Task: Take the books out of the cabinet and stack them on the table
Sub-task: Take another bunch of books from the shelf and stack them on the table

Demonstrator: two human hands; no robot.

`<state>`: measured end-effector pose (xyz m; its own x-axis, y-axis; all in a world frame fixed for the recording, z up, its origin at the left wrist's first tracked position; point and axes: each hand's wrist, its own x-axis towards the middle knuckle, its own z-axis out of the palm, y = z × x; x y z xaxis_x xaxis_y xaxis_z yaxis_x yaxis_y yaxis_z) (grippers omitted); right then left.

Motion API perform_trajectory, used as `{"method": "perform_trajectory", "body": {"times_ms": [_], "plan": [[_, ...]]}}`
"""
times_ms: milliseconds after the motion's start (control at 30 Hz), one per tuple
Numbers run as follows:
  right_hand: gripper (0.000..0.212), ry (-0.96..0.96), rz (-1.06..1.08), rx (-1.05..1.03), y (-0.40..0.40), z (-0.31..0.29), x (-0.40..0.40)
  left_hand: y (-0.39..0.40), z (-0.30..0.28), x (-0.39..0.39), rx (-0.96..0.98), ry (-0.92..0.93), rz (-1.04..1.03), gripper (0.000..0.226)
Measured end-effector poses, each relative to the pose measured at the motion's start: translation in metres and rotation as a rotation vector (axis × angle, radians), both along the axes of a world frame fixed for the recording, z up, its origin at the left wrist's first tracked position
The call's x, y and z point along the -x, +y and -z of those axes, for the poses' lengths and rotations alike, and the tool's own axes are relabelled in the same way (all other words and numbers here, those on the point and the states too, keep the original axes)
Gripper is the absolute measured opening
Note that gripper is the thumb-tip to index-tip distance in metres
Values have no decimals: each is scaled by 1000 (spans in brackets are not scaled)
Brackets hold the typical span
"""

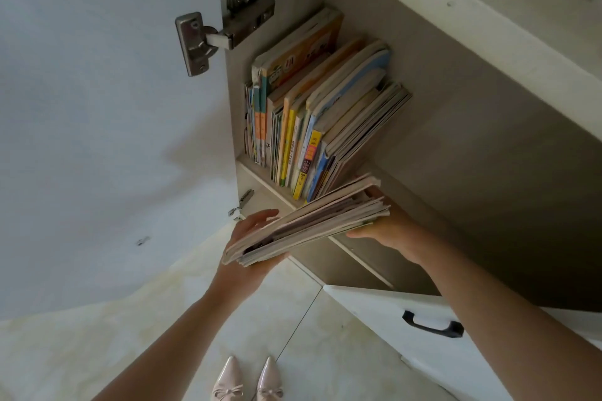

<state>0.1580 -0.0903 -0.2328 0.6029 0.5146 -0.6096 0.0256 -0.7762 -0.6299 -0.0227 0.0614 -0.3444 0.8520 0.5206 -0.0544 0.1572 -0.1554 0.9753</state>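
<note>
Both hands grasp my bundle of thin books (306,225) mid-frame: left hand (252,228) cradles the near end, right hand (387,228) supports the far end, probably against sag. Remaining books (312,120) lean on the cabinet shelf (257,179), centre.

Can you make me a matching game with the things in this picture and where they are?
Things:
1. bundle of thin worn paper books
2. row of colourful upright books
3. silver metal door hinge
4. pale pink pointed shoes

Places:
A. on the tiled floor
B. on the cabinet shelf
C. held between both hands
D. where the white door meets the cabinet

Pairs: 1-C, 2-B, 3-D, 4-A
</note>
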Motion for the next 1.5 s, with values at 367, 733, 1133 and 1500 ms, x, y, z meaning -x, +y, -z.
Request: {"method": "perform_trajectory", "body": {"times_ms": [367,733,1133,1500], "plan": [[67,-203,-91,48,-6,44,6,16,6,17,136,155,-62,49],[33,103,-100,-147,-17,-43,77,-12,-87,95,501,211,-324,44],[42,355,-170,-305,-35,-164,198,-104,-251,216,846,156,-969,37],[52,343,-583,-318,-7,-221,343,-180,-332,368,680,26,-1358,41]]}}
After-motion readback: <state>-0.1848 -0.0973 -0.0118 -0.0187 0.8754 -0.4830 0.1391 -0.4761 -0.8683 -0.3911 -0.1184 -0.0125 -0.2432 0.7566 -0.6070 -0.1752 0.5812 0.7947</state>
